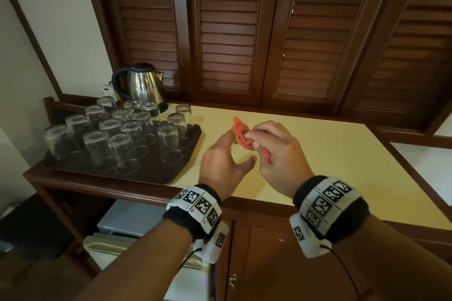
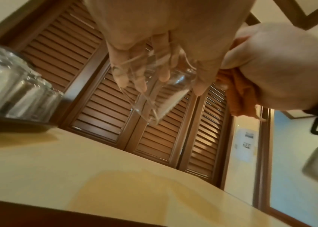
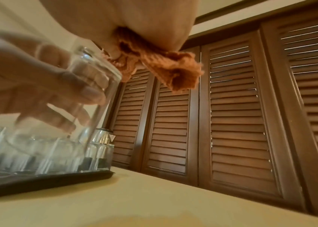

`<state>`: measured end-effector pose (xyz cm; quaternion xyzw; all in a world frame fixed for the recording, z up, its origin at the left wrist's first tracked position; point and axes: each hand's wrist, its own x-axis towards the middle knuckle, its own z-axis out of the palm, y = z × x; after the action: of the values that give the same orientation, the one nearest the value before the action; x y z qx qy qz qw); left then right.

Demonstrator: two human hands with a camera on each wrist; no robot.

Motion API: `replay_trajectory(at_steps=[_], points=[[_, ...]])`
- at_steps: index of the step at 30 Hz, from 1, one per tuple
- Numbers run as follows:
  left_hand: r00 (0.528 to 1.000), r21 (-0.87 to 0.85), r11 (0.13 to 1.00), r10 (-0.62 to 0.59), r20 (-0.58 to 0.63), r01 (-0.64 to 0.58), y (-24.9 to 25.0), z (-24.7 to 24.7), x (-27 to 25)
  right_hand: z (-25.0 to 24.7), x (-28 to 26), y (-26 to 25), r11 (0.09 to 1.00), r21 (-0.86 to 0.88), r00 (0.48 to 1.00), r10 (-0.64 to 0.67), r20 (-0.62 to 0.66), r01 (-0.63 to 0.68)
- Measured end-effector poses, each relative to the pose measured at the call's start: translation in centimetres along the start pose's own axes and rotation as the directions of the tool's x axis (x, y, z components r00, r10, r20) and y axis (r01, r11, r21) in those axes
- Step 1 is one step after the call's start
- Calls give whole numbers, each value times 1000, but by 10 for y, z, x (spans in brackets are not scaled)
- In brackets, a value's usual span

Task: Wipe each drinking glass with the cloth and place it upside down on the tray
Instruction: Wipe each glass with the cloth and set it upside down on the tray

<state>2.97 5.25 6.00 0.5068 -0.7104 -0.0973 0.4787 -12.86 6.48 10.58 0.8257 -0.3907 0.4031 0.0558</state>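
**Operator A:** Report the work item and how it is held.

**Operator B:** One clear drinking glass [image 3: 88, 95] is held above the yellow countertop [image 1: 330, 154], just right of the tray [image 1: 171, 173]. The left hand [image 1: 221, 164] grasps it around the wall, fingers and thumb curled about it. In the right wrist view its thick base points up and its mouth down, tilted. The right hand [image 1: 276, 154] is clenched on the orange cloth [image 1: 241, 133], bunched against the base end of the glass.

**Operator A:** Task status?

**Operator B:** Judged late. Fifteen or so glasses stand inverted in rows on the tray. One further inverted glass [image 1: 184, 112] stands at the tray's far right edge; whether it rests on the tray or on the countertop cannot be determined. No upright glass shows on the countertop, so the held glass looks like the last. Remaining: finish the wipe and set it mouth-down in the free area at the tray's near right corner.

**Operator A:** Materials?

**Operator B:** Glasses: smooth, transparent, tapered tumblers, narrower at the heavy base. Cloth: soft ribbed knit, crumpled, with frayed edges. Tray: dark, flat, rectangular, with a low raised rim. Countertop: matte yellow with a wood border. Behind stand a polished steel kettle [image 1: 141, 83] and brown louvred wooden doors [image 1: 244, 32].
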Motion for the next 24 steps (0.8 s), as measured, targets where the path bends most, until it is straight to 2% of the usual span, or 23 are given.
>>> replay_trajectory(at_steps=[2, 4, 6, 9, 13, 17, 20, 22, 24], points=[[1000, 16, 1000, 2, -13, -2, -3, -3, 0, -2, -4, 7, 1000, -10, 1000, 3, 9, -3], [1000, 22, 999, 25, 13, -25, 1, 0, -3, -2, 0, 12, 997, -41, 998, 59, -34, -60], [999, 23, 999, 26, 33, -27, 3, 2, -2, 1, 3, 6, 997, 36, 996, 76, -47, -74], [999, 45, 999, 24, 42, -26, -5, -5, 3, 3, -6, 1, 988, 155, 999, 25, -32, -19], [995, 79, 994, 63, 74, -69, 1, -5, 3, 7, 2, 10, 992, 61, 987, 116, -114, -110], [995, 60, 997, 46, 88, -51, -10, -10, 11, 14, -5, -2, 992, 126, 996, 29, -81, -19], [994, 123, 990, 56, 92, -67, -11, -12, 9, 13, -6, 12, 996, 47, 991, 77, -113, -72], [992, 113, 990, 72, 104, -84, -8, -7, 8, 17, -2, 9, 992, 65, 982, 117, -148, -109], [994, 89, 993, 68, 88, -76, -12, -8, 9, 21, -6, -1, 991, 120, 989, 72, -127, -56]])
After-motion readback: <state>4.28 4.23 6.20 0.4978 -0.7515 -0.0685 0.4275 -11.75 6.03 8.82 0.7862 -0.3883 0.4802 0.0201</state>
